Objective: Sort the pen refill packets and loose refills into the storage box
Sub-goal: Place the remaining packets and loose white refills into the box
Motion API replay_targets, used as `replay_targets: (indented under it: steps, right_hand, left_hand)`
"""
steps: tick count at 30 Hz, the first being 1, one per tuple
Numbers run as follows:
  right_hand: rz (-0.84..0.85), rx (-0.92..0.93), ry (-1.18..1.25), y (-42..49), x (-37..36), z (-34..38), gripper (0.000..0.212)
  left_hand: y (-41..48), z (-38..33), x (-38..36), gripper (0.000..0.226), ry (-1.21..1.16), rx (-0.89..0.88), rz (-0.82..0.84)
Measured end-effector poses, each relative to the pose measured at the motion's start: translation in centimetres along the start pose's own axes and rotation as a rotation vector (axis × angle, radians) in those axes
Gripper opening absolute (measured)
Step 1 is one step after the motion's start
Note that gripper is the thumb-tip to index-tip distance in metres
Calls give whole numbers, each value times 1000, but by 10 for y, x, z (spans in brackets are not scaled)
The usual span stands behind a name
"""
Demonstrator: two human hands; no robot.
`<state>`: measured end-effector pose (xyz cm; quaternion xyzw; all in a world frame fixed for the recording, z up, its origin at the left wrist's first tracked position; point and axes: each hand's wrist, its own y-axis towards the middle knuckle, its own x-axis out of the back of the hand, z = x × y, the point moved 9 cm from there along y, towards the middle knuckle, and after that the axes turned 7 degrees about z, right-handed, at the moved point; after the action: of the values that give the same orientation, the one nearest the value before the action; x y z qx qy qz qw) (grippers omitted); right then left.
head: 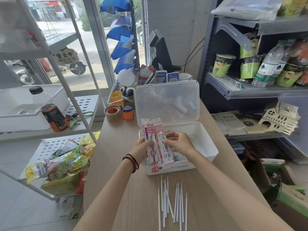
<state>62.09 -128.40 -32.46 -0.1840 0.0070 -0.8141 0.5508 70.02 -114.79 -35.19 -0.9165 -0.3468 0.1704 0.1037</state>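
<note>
I noted both hands over the left half of the storage box (186,167), whose clear lid (166,100) stood open at its far side. The left hand (140,147) gripped a fan of refill packets (157,130), fingers curled round their left edge. The right hand (180,144) pinched the pink packet at the right of the same fan, thumb and fingertips closed on it. The packets' long axis ran from the box's near wall toward the lid. Their lower ends hung over the near wall and their tops rose above the rim.

The loose refills (171,202) lay on the table (116,130) just beyond the box's near wall, on my side. Their long axes ran roughly the same way as the packets. A few thin white refills (198,144) appeared to lie inside the box's right half.

In my judgement, the packets needed only lowering into the left half. The loose refills sat slightly nearer the right hand.
</note>
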Motion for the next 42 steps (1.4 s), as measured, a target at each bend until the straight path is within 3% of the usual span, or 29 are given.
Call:
replay_targets:
  steps: [4, 23, 28, 37, 42]
  right_hand:
    - [-61, -24, 45, 2, 21, -9, 30]
    - [-158, -111, -511, 12, 31, -46, 28]
    - [-182, -110, -523, 12, 32, -46, 30]
    - [-110, 148, -307, -7, 20, -8, 18]
    - [53, 199, -304, -11, -8, 7, 56]
  left_hand:
    - [2, 5, 1, 19, 24, 23, -24]
    - [1, 1, 4, 20, 82, -73, -35]
    - [-1, 0, 4, 15, 118, -87, -54]
    - [-1, -3, 4, 20, 173, -115, -78]
    - [-2, -10, 4, 23, 252, -136, -83]
